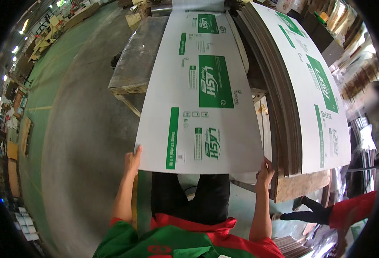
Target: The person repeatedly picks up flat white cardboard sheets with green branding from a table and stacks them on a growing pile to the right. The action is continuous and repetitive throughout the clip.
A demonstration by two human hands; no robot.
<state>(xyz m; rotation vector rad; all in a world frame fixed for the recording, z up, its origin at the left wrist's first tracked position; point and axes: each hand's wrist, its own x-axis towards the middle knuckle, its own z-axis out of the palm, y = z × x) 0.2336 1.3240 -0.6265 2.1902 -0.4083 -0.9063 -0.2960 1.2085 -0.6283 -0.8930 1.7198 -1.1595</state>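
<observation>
A long white cardboard sheet (163, 129) with green printed panels stretches away from me, its near edge level in front of my legs. My left hand (132, 160) is closed on the sheet's near left corner, thumb on top. At the near right corner, my right hand (265, 171) pinches the edge. The far end of the sheet lies on a machine table and reaches a metal roller part (197, 5). Most fingers of both hands are hidden under or beside the sheet.
A tall stack of similar printed sheets (292, 81) stands to my right on a wooden support (303, 185). Left of my sheet is a metal-topped table (140, 56). A person in a red top (353, 210) is at the lower right. Wooden pallets (26, 131) lie far left.
</observation>
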